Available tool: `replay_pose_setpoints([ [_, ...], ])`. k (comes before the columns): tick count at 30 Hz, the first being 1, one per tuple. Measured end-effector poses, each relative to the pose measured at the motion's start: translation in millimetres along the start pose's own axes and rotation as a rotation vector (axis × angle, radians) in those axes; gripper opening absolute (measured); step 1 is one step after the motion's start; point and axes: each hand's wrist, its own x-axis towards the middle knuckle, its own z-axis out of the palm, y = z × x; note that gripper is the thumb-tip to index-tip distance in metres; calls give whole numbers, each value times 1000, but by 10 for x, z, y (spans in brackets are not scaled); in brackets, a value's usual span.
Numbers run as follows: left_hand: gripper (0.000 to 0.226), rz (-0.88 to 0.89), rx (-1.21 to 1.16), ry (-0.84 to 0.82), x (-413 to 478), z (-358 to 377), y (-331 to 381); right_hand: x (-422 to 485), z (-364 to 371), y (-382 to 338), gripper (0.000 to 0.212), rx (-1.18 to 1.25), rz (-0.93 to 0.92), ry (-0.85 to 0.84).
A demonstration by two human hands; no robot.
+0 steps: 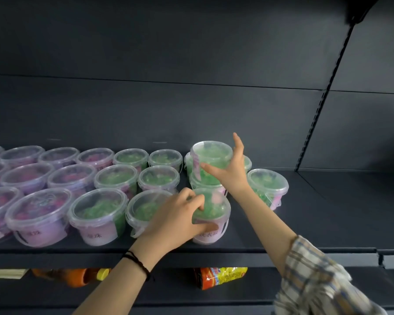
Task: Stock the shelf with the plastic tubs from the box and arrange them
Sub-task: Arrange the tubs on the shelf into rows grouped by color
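Several clear plastic tubs stand in rows on the dark shelf [282, 233], purple-filled ones [39, 214] at the left and green-filled ones [116, 178] toward the middle. My left hand [178, 219] grips a green tub [214, 214] at the front of the shelf, fingers curled over its lid. My right hand [230, 169] holds another green tub [212, 158] raised above the tubs behind, thumb and fingers spread around its side. A single green tub [268, 185] stands apart to the right. The box is out of sight.
The shelf's right part [339, 212] is bare dark board, bounded by a slotted upright [314, 123]. A dark back panel rises behind the tubs. On the shelf below lie orange bottles [73, 277] and a red-and-yellow bottle [221, 277].
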Motion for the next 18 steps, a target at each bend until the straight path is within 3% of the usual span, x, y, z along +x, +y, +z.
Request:
replay_pose_setpoints([
  [4,50,-9,-35,-6,4,17,-26,102,88,-4,77,-120,61,23],
  [7,49,-9,-39,-11,13,30,-40,10,-56,-52,63,-132,-14,146],
  [12,47,1,-65,-27,11,31,-65,-403,-738,-164,63,-53,-10,198],
  [18,43,-4,-98,-39,9,1,-44,-943,-1378,221,61,23,65,14],
])
